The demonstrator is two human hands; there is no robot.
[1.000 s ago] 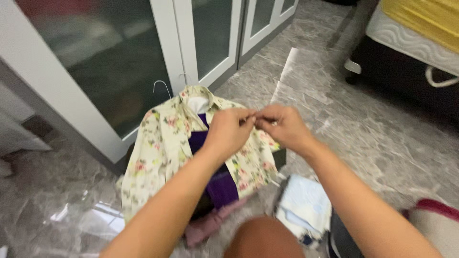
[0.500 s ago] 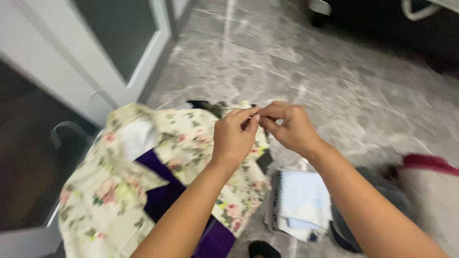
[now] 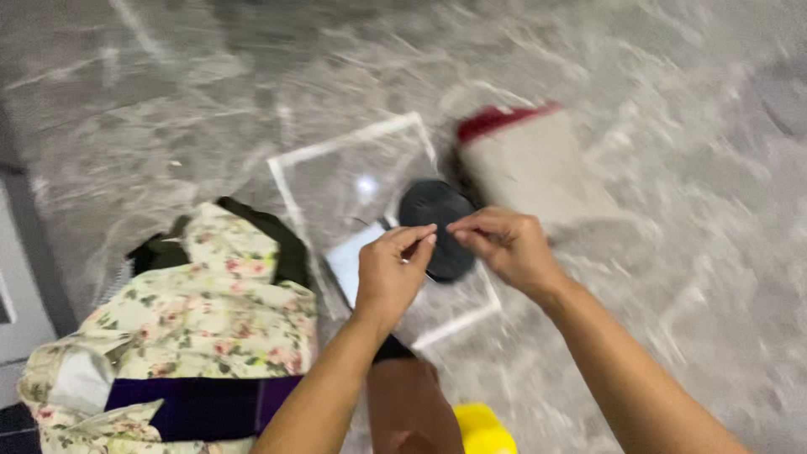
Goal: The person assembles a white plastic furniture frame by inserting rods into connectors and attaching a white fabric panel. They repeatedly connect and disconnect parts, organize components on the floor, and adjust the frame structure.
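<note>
We hold our left hand [image 3: 388,282] and right hand [image 3: 503,245] fingertip to fingertip, each grip pinching something too small to tell, above the dark round cap [image 3: 437,227], floral garment [image 3: 202,324] lying left on the floor [image 3: 656,84].

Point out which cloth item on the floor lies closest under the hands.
The round dark item, just beneath both fingertips; the floral garment lies off left, and the red-edged beige piece farther beyond.

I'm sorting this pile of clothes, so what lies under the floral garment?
A purple cloth shows beneath the floral garment, and a black piece sticks out at its far edge. Anything deeper is covered.
</note>
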